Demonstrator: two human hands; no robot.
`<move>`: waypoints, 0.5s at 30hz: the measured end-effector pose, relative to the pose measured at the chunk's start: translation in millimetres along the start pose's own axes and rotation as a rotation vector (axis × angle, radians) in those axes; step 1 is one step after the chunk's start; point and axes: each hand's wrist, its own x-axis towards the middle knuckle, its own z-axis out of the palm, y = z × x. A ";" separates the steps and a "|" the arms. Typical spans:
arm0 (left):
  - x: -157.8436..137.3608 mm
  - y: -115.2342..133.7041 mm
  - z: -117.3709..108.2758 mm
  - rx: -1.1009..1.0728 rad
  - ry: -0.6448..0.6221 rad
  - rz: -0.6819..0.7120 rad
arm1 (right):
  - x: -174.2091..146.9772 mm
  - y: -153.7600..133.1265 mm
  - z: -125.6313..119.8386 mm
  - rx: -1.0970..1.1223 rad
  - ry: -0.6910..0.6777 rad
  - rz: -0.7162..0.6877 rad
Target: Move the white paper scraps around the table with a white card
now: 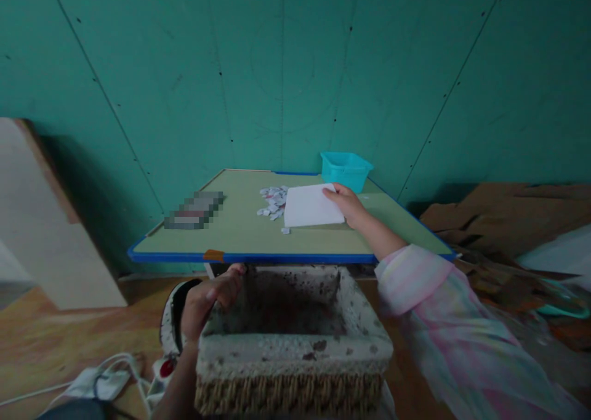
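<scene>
My right hand (pixel 348 204) grips a white sheet of paper or card (pixel 311 207) by its right edge, low over the table (pixel 249 238). Against the sheet's left side lies a pile of small white paper scraps (pixel 274 201), with one loose scrap (pixel 286 230) nearer the front edge. Below the table's front edge, my left hand (pixel 215 297) is closed round the left rim of a woven basket (pixel 295 349) with a stained, spotted cloth lining. The basket's inside is dark, and its contents cannot be made out.
A turquoise plastic bin (pixel 346 170) stands at the table's back right. A pixelated flat object (pixel 194 210) lies at the left. White cables (pixel 124 371) and a power strip (pixel 159 371) are on the floor at left. Cardboard (pixel 517 217) is heaped at right.
</scene>
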 end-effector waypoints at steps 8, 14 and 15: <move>2.9 4.4 3.6 0.032 0.080 0.004 | -6.5 -6.6 1.6 0.047 -0.084 0.099; 2.4 2.4 7.5 0.010 0.112 0.006 | -4.0 -3.3 2.0 0.032 -0.049 0.052; 1.4 0.5 7.5 -0.001 0.124 0.017 | -2.8 -2.1 1.3 0.031 -0.028 0.039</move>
